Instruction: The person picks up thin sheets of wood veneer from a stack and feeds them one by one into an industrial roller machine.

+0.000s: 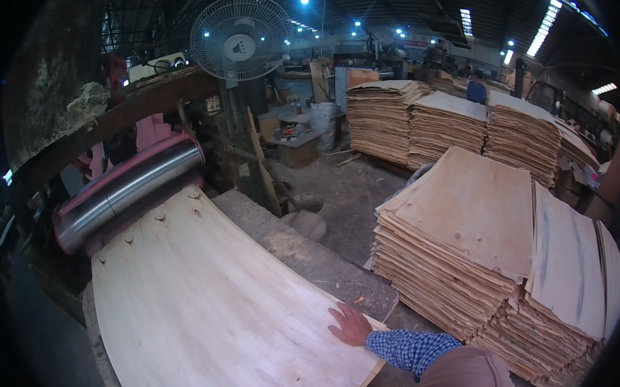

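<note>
A wide, pale wood veneer sheet lies across the lower left, its far end against a shiny steel roller with pink-stained edges. Small dark splits show near that far end. My right hand rests flat on the sheet's right edge, fingers spread, holding nothing. A blue checked sleeve covers that forearm, which comes in from the lower right. At the near right corner the sheet's edge looks layered, so more than one sheet may lie there. My left hand is out of view.
A rough concrete ledge runs along the sheet's right side. Tall veneer stacks stand right and farther back. A caged fan stands beyond the roller, with a bucket on the floor. Another person is far off behind the stacks.
</note>
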### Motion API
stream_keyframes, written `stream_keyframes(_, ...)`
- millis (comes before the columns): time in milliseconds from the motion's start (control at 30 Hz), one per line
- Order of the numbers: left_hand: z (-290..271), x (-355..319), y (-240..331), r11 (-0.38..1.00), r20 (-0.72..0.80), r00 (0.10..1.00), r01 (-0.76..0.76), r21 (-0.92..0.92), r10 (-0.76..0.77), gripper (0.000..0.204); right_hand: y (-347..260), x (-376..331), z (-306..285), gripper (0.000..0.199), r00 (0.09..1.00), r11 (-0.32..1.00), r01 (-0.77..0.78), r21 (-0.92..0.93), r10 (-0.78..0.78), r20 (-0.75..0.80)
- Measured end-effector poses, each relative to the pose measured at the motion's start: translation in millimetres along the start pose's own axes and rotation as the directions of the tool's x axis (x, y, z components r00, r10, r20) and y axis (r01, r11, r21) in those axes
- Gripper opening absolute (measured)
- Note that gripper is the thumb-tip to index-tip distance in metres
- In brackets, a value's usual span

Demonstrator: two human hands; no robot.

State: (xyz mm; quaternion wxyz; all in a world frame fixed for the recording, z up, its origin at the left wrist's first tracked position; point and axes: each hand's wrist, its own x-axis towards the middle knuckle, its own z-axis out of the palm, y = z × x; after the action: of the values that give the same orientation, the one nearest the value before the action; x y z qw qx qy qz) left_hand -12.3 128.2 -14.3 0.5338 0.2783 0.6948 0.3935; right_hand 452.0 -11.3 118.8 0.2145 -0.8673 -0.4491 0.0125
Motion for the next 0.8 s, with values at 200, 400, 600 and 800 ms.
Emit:
stream_keyframes(200,-1.8,-1.1,-0.1,1.0,-0.008,1.0,-0.001,0.004,0.001,0.066,-2.4,0.6,-2.7,0.06,1.0,1.0,-0.001,0.008,0.001,0.009)
stream_keyframes(400,-3.3,-1.9,-2.6,1.0,-0.011,1.0,0.004,0.003,-0.004,0.065,-0.8,0.4,-1.4,0.06,1.0,1.0,0.007,0.011,-0.007,-0.004)
stream_keyframes(600,-7.2,-2.1,-4.5,1.0,-0.02,1.0,0.006,0.006,-0.006,0.064,0.3,-0.2,2.5,0.059,0.999,1.0,0.03,-0.006,-0.031,-0.04)
stream_keyframes(800,-9.4,-3.7,-6.4,1.0,-0.015,1.0,0.003,0.015,-0.003,0.063,3.3,-1.4,2.2,0.058,0.998,1.0,0.027,0.001,-0.027,-0.049)
